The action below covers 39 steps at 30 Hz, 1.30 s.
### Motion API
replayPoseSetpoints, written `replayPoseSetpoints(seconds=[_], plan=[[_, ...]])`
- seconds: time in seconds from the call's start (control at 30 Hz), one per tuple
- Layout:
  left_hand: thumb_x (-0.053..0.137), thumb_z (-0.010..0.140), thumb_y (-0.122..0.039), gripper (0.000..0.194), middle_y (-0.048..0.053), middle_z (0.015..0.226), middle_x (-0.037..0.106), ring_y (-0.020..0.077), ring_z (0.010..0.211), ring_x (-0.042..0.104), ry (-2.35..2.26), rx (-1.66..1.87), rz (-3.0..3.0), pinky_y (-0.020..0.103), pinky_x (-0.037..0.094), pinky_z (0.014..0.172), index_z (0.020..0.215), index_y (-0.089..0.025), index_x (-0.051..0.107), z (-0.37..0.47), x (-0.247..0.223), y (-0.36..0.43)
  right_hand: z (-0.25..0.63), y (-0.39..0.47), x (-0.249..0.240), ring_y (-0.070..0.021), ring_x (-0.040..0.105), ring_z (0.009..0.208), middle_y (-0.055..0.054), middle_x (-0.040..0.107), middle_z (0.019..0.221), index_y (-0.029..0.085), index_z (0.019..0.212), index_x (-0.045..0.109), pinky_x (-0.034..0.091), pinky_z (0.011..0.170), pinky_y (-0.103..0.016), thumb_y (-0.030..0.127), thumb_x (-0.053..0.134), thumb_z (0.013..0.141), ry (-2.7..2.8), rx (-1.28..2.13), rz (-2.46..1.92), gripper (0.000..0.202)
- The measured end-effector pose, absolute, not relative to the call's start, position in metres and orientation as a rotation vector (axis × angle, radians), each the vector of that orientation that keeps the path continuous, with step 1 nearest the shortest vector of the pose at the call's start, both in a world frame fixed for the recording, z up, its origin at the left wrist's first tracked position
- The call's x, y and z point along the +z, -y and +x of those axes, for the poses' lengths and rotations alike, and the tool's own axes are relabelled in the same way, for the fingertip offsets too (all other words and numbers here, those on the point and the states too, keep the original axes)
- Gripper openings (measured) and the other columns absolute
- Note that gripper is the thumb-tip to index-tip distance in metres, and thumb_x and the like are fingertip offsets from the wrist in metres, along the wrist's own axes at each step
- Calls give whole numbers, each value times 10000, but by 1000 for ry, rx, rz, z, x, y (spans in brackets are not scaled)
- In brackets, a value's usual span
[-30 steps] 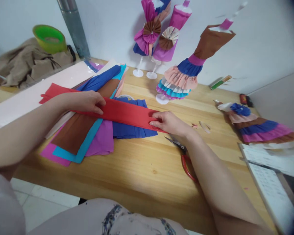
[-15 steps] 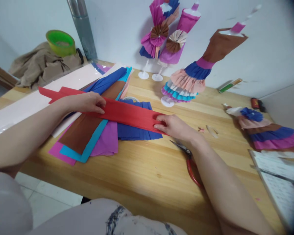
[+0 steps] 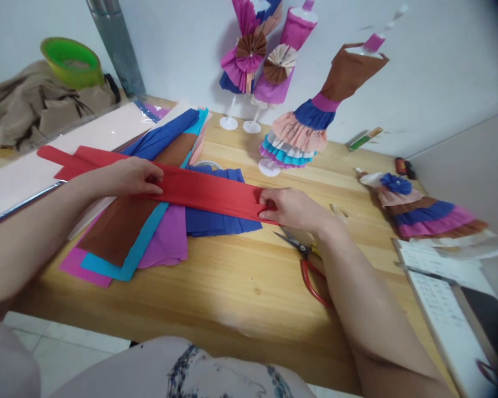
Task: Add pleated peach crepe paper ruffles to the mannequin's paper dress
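A long folded strip of red crepe paper (image 3: pixel 207 188) stretches between my hands, across the other sheets. Near its middle my left hand (image 3: pixel 136 176) pinches it, thumb and fingers closed on the paper. At the strip's right end my right hand (image 3: pixel 288 207) grips it with curled fingers. Beneath the strip lie brown crepe paper (image 3: pixel 118 232), turquoise paper (image 3: pixel 128 265), purple paper (image 3: pixel 170 237) and pleated blue paper (image 3: pixel 219 221). Red-handled scissors (image 3: pixel 302 251) rest on the table just below my right hand, partly hidden by my forearm.
Several small dress forms stand along the wall, one in a brown-topped ruffled dress (image 3: pixel 315 113). Another paper dress (image 3: pixel 427 213) lies at the right, above a written notebook (image 3: pixel 435 298). A green tape roll (image 3: pixel 72 63) sits on brown cloth (image 3: pixel 20 110) beside a grey bottle (image 3: pixel 118 47).
The view has swung to the right, so everything sits further left in the picture. Both hands keep their hold on the red crepe paper at about the same places.
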<state>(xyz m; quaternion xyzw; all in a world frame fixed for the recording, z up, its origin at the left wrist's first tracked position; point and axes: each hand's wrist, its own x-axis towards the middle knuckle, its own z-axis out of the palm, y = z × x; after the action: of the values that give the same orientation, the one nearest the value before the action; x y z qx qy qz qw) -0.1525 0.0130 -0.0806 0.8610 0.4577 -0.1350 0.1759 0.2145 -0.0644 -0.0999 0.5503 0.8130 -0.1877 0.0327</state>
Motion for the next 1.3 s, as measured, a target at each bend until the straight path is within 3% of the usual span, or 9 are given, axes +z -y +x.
replayPoseSetpoints(seconds=[0.17,0.33,0.47,0.63,0.73,0.97,1.3], plan=[[526,808,-399,252,24,666,606,154,620,542,-1235,-385,2412,254,340,582,708,-171,565,-151,-77,-14,210,73,-98,-266,558,970,-105,614,1023,186,967,603,397,794,-333,106,590,744,-2770,-332,1556,237],[519,810,-409,252,23,673,594,162,631,543,-1261,-387,2398,261,338,596,717,-177,554,-151,-78,-13,199,77,-104,-162,540,763,-47,595,934,202,848,571,369,682,-280,29,407,797,-2869,-591,1317,244],[522,815,-416,253,26,696,611,170,661,559,-1259,-365,2383,262,345,609,732,-182,571,-154,-76,-11,201,73,-106,-146,539,756,-36,591,886,194,799,564,371,689,-265,30,404,781,-2872,-819,1314,230],[547,817,-443,267,42,749,649,189,705,574,-1389,-434,2419,269,339,613,774,-189,620,-161,-69,-10,198,67,-110,-155,503,694,-28,572,765,203,738,506,365,677,-276,271,423,942,-2825,-955,1425,231],[546,825,-464,295,45,791,663,189,725,575,-1429,-432,2438,262,335,619,827,-184,639,-167,-68,-8,191,68,-117,-156,492,650,-23,582,738,211,731,465,323,627,-278,365,487,943,-2720,-817,1643,263],[523,834,-451,289,35,777,645,166,702,552,-1477,-377,2480,246,321,625,840,-178,618,-187,-71,-1,184,71,-119,-158,499,640,-24,610,751,215,741,441,296,603,-274,290,595,884,-2629,-719,1694,223],[505,845,-464,330,54,874,679,174,777,598,-1551,-231,2444,234,393,692,927,-170,630,-223,-84,-3,195,67,-122,-142,473,647,2,561,726,211,730,444,329,621,-269,175,526,801,-2713,-927,1569,115]])
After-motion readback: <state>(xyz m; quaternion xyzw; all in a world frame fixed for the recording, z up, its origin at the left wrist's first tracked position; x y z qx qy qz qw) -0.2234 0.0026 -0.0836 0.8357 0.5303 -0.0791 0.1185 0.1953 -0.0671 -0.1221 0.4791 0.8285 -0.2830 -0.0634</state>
